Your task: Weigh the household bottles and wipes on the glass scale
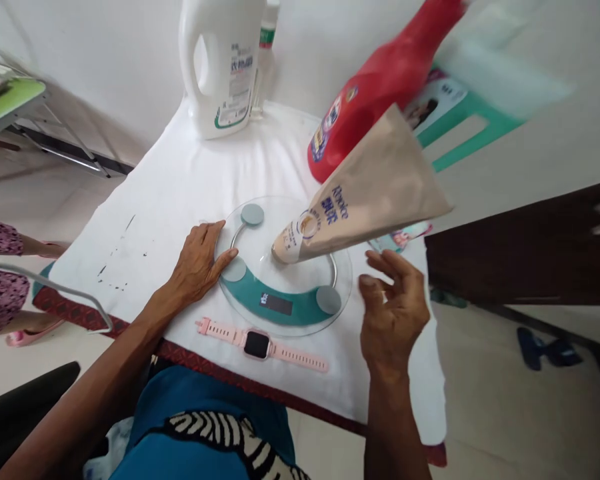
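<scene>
Your blue garment sits at six o'clock. Your left hand, spread, touches the glass scale at nine; your right hand, at three, is empty, loosely curled. Mid-scale, the beige bottle stands cap-down; likely slick, top-heavy, so grip mid-body.

I see one pink watch on white cloth | white jug near wall | red bottle at its right | dark slippers on floor
</scene>
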Action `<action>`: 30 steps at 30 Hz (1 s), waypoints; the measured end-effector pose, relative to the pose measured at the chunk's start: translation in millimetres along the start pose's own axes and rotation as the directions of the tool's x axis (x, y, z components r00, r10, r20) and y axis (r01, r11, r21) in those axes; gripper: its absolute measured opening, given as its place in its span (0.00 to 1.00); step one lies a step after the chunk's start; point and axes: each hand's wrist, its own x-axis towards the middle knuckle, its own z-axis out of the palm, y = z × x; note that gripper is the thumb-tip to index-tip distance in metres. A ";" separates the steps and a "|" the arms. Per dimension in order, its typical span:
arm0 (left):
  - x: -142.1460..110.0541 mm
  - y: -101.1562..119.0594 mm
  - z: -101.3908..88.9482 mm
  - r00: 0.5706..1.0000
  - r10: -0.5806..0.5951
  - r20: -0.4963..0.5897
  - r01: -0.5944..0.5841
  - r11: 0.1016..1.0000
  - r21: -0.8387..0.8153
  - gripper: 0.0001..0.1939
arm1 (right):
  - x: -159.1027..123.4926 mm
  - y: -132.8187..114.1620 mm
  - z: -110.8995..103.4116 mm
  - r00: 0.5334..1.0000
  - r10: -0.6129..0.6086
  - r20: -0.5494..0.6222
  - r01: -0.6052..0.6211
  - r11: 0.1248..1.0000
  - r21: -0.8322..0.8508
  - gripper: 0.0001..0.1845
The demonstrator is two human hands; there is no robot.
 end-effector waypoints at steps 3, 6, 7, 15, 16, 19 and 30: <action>-2.5 0.3 2.8 1.000 -0.008 -0.009 0.007 1.000 -0.006 0.33 | 9.1 -29.0 18.5 0.992 -0.040 0.116 0.044 0.999 -0.026 0.36; -5.5 0.4 6.0 1.000 -0.008 -0.021 0.007 1.000 -0.011 0.32 | 14.7 -49.9 45.1 0.989 0.043 0.141 -0.025 0.992 -0.124 0.34; -6.5 0.5 7.2 1.000 -0.005 -0.029 0.004 1.000 -0.008 0.33 | 15.7 -54.9 53.1 0.987 0.074 0.145 -0.052 0.988 -0.149 0.33; -10.4 3.8 12.5 0.995 0.049 -0.082 -0.044 0.997 0.058 0.34 | 27.9 -65.5 67.3 0.968 0.226 0.112 -0.206 0.964 -0.166 0.27; -10.9 4.4 12.8 0.995 0.052 -0.087 -0.047 0.997 0.059 0.34 | 34.8 -65.6 65.3 0.969 0.236 0.071 -0.221 0.960 -0.170 0.27; -12.4 6.3 13.7 0.995 0.044 -0.092 -0.040 0.998 0.047 0.34 | 68.2 -66.0 63.1 0.981 0.165 -0.106 -0.182 0.968 -0.174 0.27; -13.5 9.1 16.1 0.998 0.026 -0.063 -0.021 0.997 0.072 0.33 | 167.6 -15.5 116.3 0.991 0.123 -0.053 -0.133 0.929 -0.344 0.32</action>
